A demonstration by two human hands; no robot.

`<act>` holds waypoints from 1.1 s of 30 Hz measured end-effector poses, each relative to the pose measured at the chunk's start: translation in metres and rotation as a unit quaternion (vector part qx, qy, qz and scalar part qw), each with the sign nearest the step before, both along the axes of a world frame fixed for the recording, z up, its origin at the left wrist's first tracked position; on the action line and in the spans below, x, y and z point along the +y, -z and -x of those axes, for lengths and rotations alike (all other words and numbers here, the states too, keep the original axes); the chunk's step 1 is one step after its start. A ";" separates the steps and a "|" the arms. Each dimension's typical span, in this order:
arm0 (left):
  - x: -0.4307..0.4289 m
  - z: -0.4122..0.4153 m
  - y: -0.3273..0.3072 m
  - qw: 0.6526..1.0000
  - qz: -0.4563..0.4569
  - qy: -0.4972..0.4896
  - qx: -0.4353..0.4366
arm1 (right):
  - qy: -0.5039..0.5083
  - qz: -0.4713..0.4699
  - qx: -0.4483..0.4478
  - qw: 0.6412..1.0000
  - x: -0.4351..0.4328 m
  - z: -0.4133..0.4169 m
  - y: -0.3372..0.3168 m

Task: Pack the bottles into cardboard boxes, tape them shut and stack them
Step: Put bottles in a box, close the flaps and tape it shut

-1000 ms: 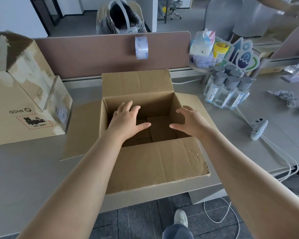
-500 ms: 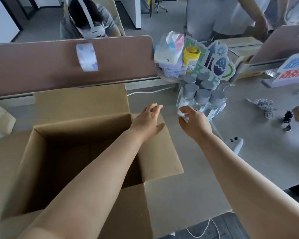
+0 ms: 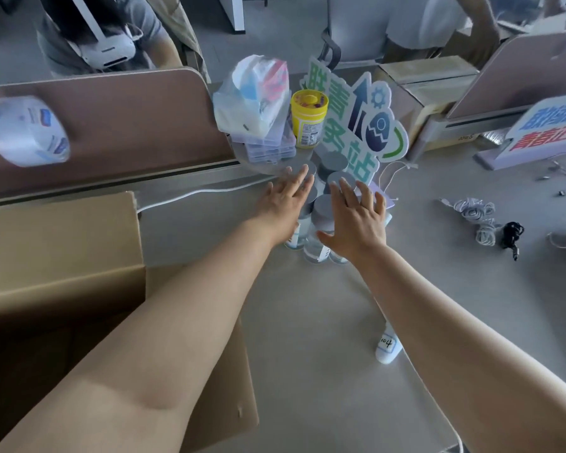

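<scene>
Both hands reach over the cluster of clear bottles (image 3: 322, 211) with grey caps, which stands at the centre of the frame on the grey desk (image 3: 307, 305), just below a colourful cut-out sign (image 3: 356, 116). The left hand (image 3: 286, 204) hovers over the left side of the cluster, its fingers (image 3: 299, 181) straight and spread, gripping nothing. The right hand (image 3: 356, 223) lies over the right side, fingers (image 3: 347, 191) likewise splayed and released. I cannot tell whether either palm touches the caps. The open cardboard box (image 3: 62, 243) sits at the left edge of the frame, apart from the bottles. A roll of clear tape (image 3: 23, 130) hangs on the brown partition at upper left. A yellow-lidded jar (image 3: 309, 120) stands behind the bottles.
</scene>
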State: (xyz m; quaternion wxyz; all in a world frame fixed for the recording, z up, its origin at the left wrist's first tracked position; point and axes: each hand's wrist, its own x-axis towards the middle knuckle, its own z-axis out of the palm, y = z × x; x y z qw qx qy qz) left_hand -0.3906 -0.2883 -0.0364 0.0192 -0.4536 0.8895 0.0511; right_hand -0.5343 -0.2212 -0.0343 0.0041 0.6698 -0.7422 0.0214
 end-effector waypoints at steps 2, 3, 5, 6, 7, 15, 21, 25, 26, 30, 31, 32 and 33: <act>-0.005 0.002 0.004 0.999 0.002 0.016 -0.035 | -0.021 -0.012 0.007 1.000 -0.006 0.005 0.003; -0.005 0.002 0.006 0.999 0.004 0.018 -0.038 | -0.034 -0.010 0.011 0.999 -0.007 0.007 0.005; 0.001 -0.001 0.008 1.000 0.016 0.008 0.002 | -0.060 0.009 0.017 0.998 -0.005 0.010 0.009; 0.006 -0.004 0.009 0.999 0.022 0.002 0.031 | -0.070 0.022 0.018 0.997 -0.003 0.011 0.012; 0.012 -0.007 0.009 0.998 0.024 -0.004 0.056 | -0.079 0.039 0.016 0.996 0.000 0.012 0.015; 0.041 -0.027 0.023 0.984 -0.083 -0.013 0.158 | -0.123 0.145 -0.016 0.982 0.008 0.006 0.034; 0.049 -0.034 0.025 0.961 -0.096 -0.048 0.255 | -0.094 0.106 -0.108 0.984 0.022 0.001 0.022; 0.065 -0.049 -0.003 0.844 -0.167 -0.116 0.495 | -0.023 0.159 -0.394 0.905 0.028 -0.018 -0.012; 0.069 -0.054 -0.014 0.811 -0.177 -0.141 0.540 | -0.023 0.182 -0.437 0.881 0.029 -0.026 -0.021; 0.089 -0.081 -0.060 0.783 -0.114 -0.201 0.578 | -0.088 0.224 -0.453 0.858 0.031 -0.064 -0.060; 0.094 -0.090 -0.067 0.776 -0.098 -0.210 0.586 | -0.104 0.215 -0.469 0.850 0.032 -0.076 -0.067; 0.098 -0.099 -0.073 0.771 -0.083 -0.224 0.590 | -0.113 0.200 -0.493 0.839 0.032 -0.090 -0.073; 0.103 -0.111 -0.078 0.768 -0.071 -0.243 0.589 | -0.121 0.183 -0.516 0.828 0.033 -0.105 -0.078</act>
